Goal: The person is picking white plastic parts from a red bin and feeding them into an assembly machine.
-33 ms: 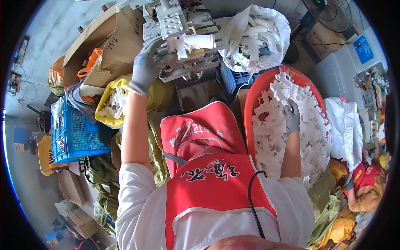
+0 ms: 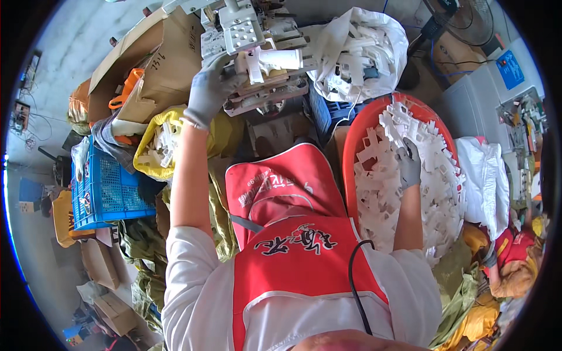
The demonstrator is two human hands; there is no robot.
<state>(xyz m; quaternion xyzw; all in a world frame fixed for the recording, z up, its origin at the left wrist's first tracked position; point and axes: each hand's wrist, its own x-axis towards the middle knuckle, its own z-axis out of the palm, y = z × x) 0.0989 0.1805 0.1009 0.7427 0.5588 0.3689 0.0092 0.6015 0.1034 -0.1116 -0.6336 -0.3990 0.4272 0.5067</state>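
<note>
A white plastic part shaped like a toy gun body [image 2: 278,60] lies on the fixture of a metal press [image 2: 243,36], in front of me and slightly left. My left hand [image 2: 209,93], in a grey glove, reaches to the left end of that part with bent fingers closed about it; the fingertips are partly hidden. To the right, my right hand [image 2: 409,165], gloved too, rests in a red tub [image 2: 351,167] heaped with white plastic pieces [image 2: 386,205]. Its fingers are closed on one white piece [image 2: 395,124] at the top of the heap.
A white sack [image 2: 357,50] of similar pieces stands behind the tub on a dark blue crate [image 2: 328,108]. At left are a yellow bag [image 2: 149,167], a cardboard box [image 2: 170,52] and a blue basket [image 2: 111,193]. A fan [image 2: 436,26] stands at the far right.
</note>
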